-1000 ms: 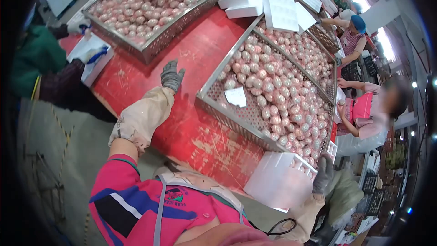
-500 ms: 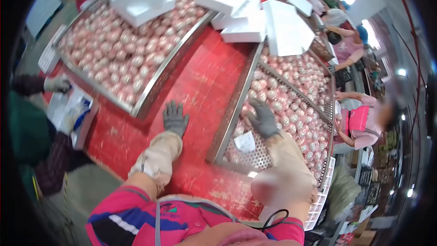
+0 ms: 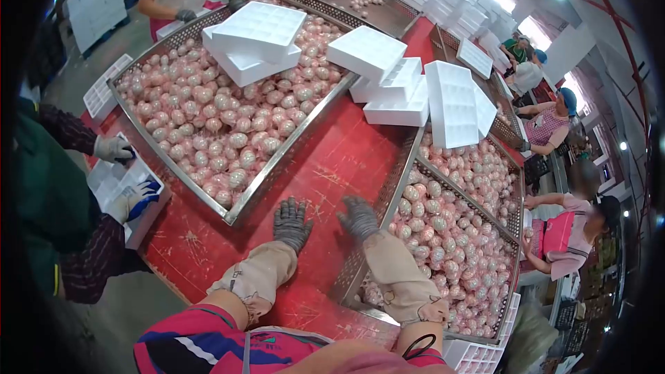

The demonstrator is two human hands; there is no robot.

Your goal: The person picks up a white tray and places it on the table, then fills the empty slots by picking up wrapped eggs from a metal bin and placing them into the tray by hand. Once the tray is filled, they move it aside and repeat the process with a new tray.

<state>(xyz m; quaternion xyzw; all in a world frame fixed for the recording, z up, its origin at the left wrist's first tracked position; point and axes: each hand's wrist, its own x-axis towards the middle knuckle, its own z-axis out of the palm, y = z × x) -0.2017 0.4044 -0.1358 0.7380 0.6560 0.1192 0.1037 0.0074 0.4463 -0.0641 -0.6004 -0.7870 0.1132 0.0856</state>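
Note:
My left hand (image 3: 293, 224), in a grey glove, lies flat on the red tabletop (image 3: 325, 173) with its fingers stretched out. My right hand (image 3: 358, 217), gloved alike, is over the red top beside the near rim of the right metal bin (image 3: 396, 187). Its fingers are apart and hold nothing. That bin is heaped with round, pale, egg-like things (image 3: 443, 235) in pinkish see-through wrap; their exact kind I cannot make out. To the left, a larger metal bin (image 3: 239, 208) holds more of them (image 3: 208, 125). Its near corner is just beyond my left hand.
White foam trays with compartments (image 3: 388, 52) are stacked across the bins' far ends; another foam tray (image 3: 450, 104) leans on the right bin. At left, a co-worker's gloved hands (image 3: 128, 201) work at a white box (image 3: 149, 215). Other people stand along the far and right sides.
My right hand has come out of the right bin, moving left to over the red top. My left hand stays flat on the tabletop. The view has tilted up, showing more at the far end.

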